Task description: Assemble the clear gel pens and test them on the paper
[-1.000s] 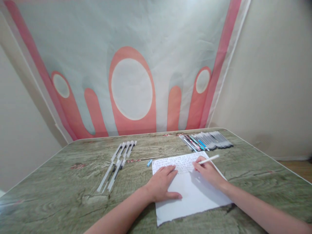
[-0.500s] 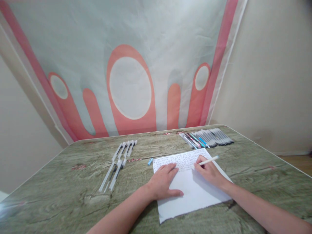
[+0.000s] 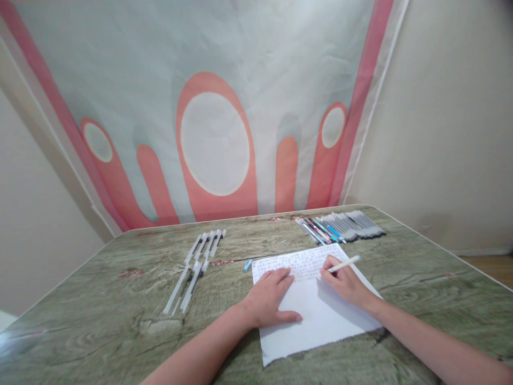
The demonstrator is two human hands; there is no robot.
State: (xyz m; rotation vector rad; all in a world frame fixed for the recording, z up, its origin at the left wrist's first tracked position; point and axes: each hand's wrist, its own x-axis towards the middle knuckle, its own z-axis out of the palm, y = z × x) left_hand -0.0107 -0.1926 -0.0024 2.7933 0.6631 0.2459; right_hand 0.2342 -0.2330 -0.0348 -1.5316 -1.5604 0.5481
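Pen aslant over paper

The right hand pinches the pen above the paper's right half. The pen's long axis slants: tip leftward and down, tail rightward and up. The left hand lies flat, unclenched, on the paper's left side. A cap lies near the upper-left corner.

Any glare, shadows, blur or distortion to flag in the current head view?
Head view: glare at lower left on the table; soft shadow on the paper by the right hand; handwriting too soft to read; backdrop sides splaying outward, suggesting wide-angle stretch.
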